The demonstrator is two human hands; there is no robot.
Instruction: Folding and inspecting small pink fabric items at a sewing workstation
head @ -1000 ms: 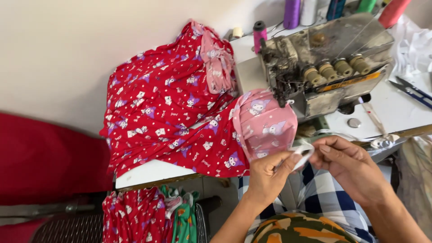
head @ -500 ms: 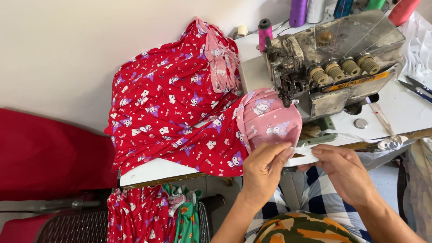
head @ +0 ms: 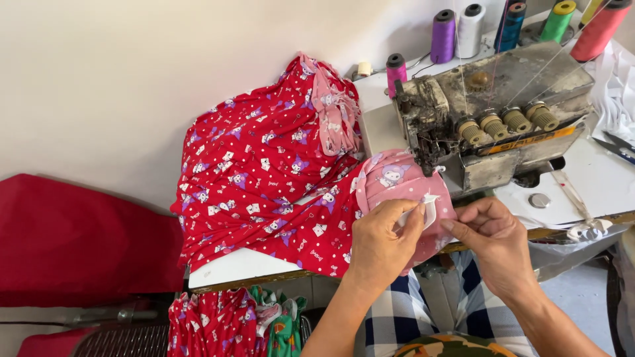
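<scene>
Nearest, at the bottom edge of the view: blue-and-white checked cloth [head: 410, 317] over the lap, and a camouflage-patterned patch [head: 453, 347] below it.

Just above, at the front edge of the sewing table [head: 245, 268]: left hand [head: 380, 248] closed over the pink printed fabric piece [head: 397, 182], thumb and fingers pressed together on a small white tag [head: 430, 211] at the fabric's edge. Right hand [head: 493, 238] just beside, fingertips curled toward the same tag; whether pinching it or only touching cannot be told. Pink piece bunched at the table's front edge, directly before the grimy overlock machine [head: 503, 119], its upper part under the needle area.

Left of that, spread over the left half of the table and hanging off its left edge: red printed fabric [head: 264, 178], with a pink printed strip [head: 334, 109] bundled on top toward the back. Below the table's front-left corner: more red cloth and green cloth in a wire basket [head: 231, 327].

Toward the right edge: small metal disc [head: 539, 200] and scissors [head: 618, 145] on white cloth.

Farthest, along the back edge: thread cones, purple [head: 443, 33], white [head: 471, 28], green [head: 557, 20], red [head: 598, 30], and a smaller magenta spool [head: 395, 69]. Beyond the left side, a red cushion [head: 73, 244] against the pale wall.
</scene>
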